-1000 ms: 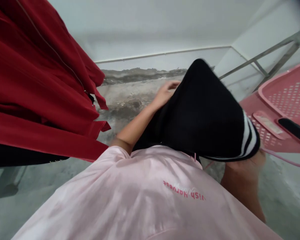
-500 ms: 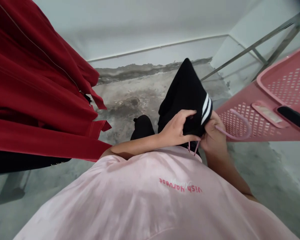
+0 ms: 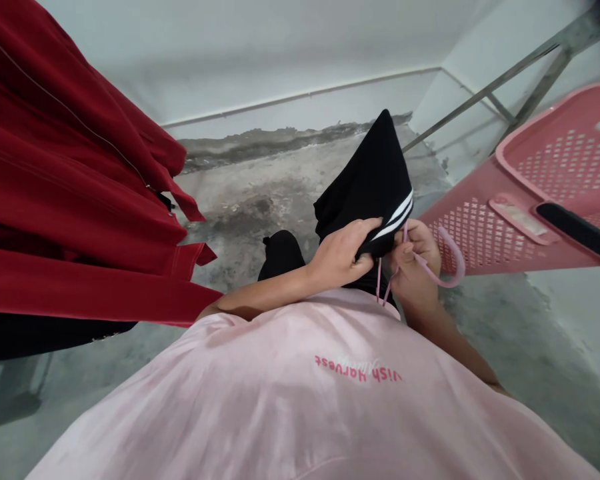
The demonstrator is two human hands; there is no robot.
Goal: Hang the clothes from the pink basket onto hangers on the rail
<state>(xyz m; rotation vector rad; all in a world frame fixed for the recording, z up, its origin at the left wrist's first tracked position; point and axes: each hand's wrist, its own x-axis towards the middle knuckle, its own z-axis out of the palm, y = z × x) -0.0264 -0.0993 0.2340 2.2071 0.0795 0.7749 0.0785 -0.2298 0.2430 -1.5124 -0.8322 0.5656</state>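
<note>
Gripping a hanger (image 3: 450,267), the right hand (image 3: 414,263) flanks a pink laundry basket (image 3: 480,240).

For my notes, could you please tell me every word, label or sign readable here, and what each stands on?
"vish Harvest", in red, upside down, on the pink T-shirt.
Script word overlapping it on the shirt: too blurred to read.
Pale label on the pink plastic basket: too blurred to read.
</note>
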